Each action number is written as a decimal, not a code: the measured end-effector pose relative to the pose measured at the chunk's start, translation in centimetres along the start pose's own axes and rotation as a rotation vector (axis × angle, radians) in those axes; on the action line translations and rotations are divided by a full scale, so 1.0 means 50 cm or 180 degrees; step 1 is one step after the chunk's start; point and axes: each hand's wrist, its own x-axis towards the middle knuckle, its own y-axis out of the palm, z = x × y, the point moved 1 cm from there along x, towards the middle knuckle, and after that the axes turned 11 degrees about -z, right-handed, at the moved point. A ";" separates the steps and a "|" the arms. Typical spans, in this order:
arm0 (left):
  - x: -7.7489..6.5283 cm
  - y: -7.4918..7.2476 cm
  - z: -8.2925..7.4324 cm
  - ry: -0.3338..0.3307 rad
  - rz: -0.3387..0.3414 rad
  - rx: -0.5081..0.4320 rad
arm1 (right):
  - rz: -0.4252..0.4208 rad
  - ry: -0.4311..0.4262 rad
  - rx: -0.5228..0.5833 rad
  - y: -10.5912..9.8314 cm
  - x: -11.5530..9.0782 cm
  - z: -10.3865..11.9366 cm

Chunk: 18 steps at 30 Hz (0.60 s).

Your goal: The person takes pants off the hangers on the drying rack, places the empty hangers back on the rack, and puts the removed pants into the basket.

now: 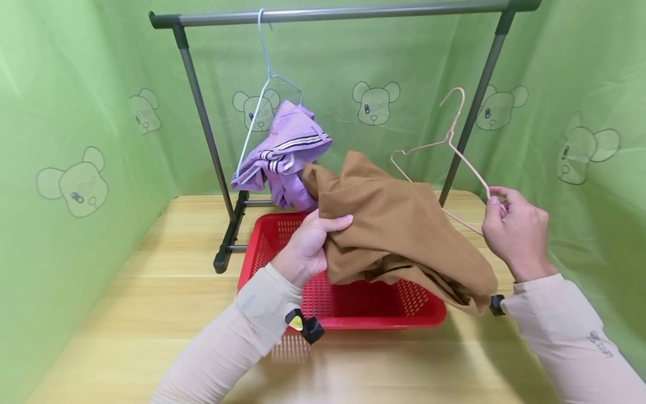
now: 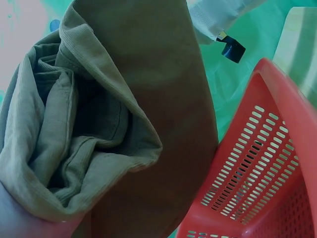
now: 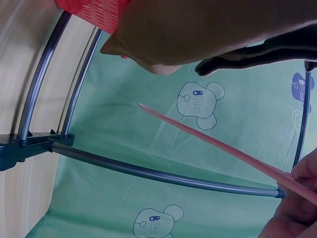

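Note:
My left hand (image 1: 310, 242) grips a folded brown garment (image 1: 398, 224) by its left end, the thumb lying on top. In the left wrist view, bunched openings of the brown garment (image 2: 99, 163) face the camera. My right hand (image 1: 517, 230) pinches a pink wire hanger (image 1: 469, 163) at its right corner, hook upward. Part of the hanger's lower bar is hidden behind the garment; whether it passes through the cloth I cannot tell. In the right wrist view the pink hanger (image 3: 223, 146) runs from the fingers towards the middle.
Beneath the garment stands a red perforated basket (image 1: 343, 322) on the wooden table (image 1: 131, 336). A metal rack (image 1: 353, 15) rises behind, with a light-blue hanger (image 1: 264, 50) carrying a purple garment (image 1: 298, 132) at its left. Green curtains (image 1: 323, 62) with bear-head drawings surround the table.

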 end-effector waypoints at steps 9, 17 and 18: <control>-0.013 0.009 -0.008 0.0027 0.0160 0.0020 | -0.0030 -0.0010 -0.0017 -0.001 0.002 -0.004; -0.027 0.018 -0.018 0.0046 0.0118 0.0032 | -0.0084 -0.0025 -0.0013 -0.001 0.001 -0.002; -0.030 0.019 -0.019 0.0048 0.0100 0.0028 | -0.0098 -0.0031 -0.0013 0.000 0.001 -0.002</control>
